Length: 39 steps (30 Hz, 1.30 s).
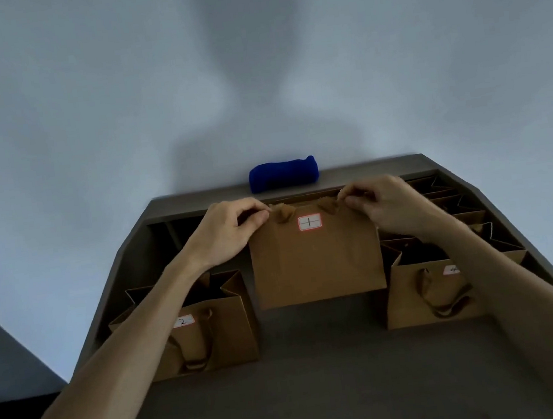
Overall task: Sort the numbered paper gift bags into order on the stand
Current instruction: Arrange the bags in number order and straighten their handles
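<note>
Bag 1 (pixel 315 260) hangs flat between both grips above the worktop (pixel 321 376): the left hand (pixel 229 230) and right hand (pixel 388 207) pinch its top corners, long axis crosswise. The empty left slots of the stand (pixel 167 228) lie nearer the left hand.

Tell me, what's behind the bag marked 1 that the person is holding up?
Behind bag 1 a dark stand runs along the wall, with a blue cloth roll on its top ledge. More brown bags stand to its right. Whatever sits directly behind the bag is hidden.
</note>
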Each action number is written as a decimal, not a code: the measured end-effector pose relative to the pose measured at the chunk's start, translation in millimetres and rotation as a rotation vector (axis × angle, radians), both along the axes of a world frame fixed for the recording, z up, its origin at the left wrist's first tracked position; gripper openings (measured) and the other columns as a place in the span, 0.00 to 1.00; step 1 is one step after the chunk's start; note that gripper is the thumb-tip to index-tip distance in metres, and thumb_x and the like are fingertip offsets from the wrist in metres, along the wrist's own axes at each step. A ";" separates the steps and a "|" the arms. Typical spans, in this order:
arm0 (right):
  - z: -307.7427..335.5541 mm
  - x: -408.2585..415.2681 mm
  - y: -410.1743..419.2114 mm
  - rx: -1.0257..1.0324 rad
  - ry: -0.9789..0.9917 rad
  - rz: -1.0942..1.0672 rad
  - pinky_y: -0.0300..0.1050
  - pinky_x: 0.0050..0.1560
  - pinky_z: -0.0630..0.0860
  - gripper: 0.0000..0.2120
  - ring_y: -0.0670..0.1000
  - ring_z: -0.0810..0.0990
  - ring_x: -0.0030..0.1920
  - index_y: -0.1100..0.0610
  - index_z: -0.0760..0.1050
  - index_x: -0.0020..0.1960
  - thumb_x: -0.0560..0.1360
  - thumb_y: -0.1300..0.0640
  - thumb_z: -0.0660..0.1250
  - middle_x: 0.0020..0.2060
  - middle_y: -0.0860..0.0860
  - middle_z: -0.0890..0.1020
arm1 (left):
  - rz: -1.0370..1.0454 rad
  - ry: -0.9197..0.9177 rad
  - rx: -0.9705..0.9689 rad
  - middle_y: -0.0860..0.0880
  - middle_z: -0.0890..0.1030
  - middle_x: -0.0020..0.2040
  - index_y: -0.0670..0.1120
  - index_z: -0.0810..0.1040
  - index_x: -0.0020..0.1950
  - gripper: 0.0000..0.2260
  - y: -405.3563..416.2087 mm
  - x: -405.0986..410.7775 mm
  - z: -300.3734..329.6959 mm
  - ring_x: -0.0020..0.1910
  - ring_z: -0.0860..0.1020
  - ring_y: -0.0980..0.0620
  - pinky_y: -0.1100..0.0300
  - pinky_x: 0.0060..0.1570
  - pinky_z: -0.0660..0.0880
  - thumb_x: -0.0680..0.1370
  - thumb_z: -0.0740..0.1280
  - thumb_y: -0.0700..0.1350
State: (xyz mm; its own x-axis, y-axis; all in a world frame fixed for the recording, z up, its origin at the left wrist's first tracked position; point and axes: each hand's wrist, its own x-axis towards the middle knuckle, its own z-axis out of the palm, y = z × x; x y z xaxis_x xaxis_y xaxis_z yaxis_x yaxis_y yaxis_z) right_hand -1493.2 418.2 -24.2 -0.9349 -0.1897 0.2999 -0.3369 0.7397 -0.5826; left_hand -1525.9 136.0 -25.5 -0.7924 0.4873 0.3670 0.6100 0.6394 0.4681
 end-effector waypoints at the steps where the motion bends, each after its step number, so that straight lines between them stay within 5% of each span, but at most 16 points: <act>1: 3.2 10.2 0.5 -0.016 0.031 0.003 0.36 0.47 0.77 0.09 0.41 0.80 0.48 0.46 0.78 0.52 0.81 0.58 0.61 0.46 0.41 0.81 | -0.023 0.025 0.027 0.57 0.81 0.52 0.51 0.80 0.59 0.09 -1.7 10.9 3.7 0.51 0.78 0.63 0.74 0.46 0.72 0.81 0.63 0.48; 7: 8.0 78.4 -11.6 -0.195 0.116 0.083 0.30 0.43 0.77 0.10 0.39 0.81 0.47 0.43 0.78 0.52 0.79 0.57 0.63 0.44 0.40 0.82 | -0.113 0.125 0.123 0.61 0.80 0.51 0.49 0.80 0.57 0.10 -27.9 78.5 15.2 0.52 0.79 0.62 0.72 0.46 0.76 0.79 0.64 0.49; 13: -28.3 100.7 -60.4 -0.139 0.079 0.227 0.29 0.44 0.77 0.07 0.38 0.80 0.50 0.44 0.74 0.53 0.79 0.54 0.62 0.47 0.40 0.79 | -0.026 0.114 0.050 0.60 0.83 0.48 0.51 0.82 0.54 0.06 -89.6 121.1 1.9 0.48 0.81 0.60 0.70 0.42 0.76 0.79 0.67 0.47; 16: -54.9 101.1 -98.1 -0.139 0.237 0.261 0.36 0.46 0.79 0.08 0.43 0.80 0.49 0.49 0.75 0.55 0.80 0.50 0.60 0.49 0.42 0.77 | 0.003 -0.018 -0.001 0.59 0.84 0.48 0.57 0.83 0.51 0.09 -127.4 136.4 -1.4 0.48 0.82 0.56 0.64 0.44 0.78 0.76 0.65 0.56; 20: -89.6 104.7 -150.5 -0.102 0.455 0.337 0.37 0.50 0.75 0.06 0.45 0.76 0.50 0.55 0.76 0.55 0.81 0.56 0.62 0.50 0.48 0.78 | 0.125 -0.109 0.003 0.55 0.85 0.41 0.56 0.83 0.46 0.14 -158.7 143.5 1.7 0.42 0.82 0.58 0.71 0.41 0.73 0.73 0.64 0.62; 24: -110.4 106.3 -190.7 -0.028 0.577 0.332 0.42 0.53 0.76 0.08 0.50 0.77 0.52 0.59 0.78 0.56 0.82 0.58 0.62 0.51 0.54 0.80 | 0.234 -0.103 0.035 0.53 0.84 0.43 0.56 0.83 0.47 0.07 -168.7 131.8 -2.9 0.44 0.82 0.55 0.62 0.45 0.75 0.77 0.67 0.56; 32: -133.5 98.1 -212.3 -0.012 0.629 0.326 0.44 0.51 0.78 0.09 0.51 0.77 0.52 0.60 0.80 0.56 0.82 0.58 0.62 0.51 0.54 0.82 | 0.194 -0.166 -0.286 0.59 0.76 0.59 0.56 0.77 0.62 0.14 -153.7 90.4 -24.2 0.58 0.75 0.60 0.64 0.58 0.72 0.76 0.70 0.49; 39: -126.1 88.9 -186.4 -0.125 0.454 0.444 0.45 0.55 0.76 0.13 0.47 0.77 0.58 0.57 0.77 0.61 0.82 0.51 0.64 0.59 0.50 0.79 | 0.090 -0.264 -0.499 0.59 0.78 0.55 0.57 0.77 0.61 0.13 -137.4 67.7 -38.8 0.54 0.76 0.62 0.66 0.56 0.73 0.78 0.69 0.45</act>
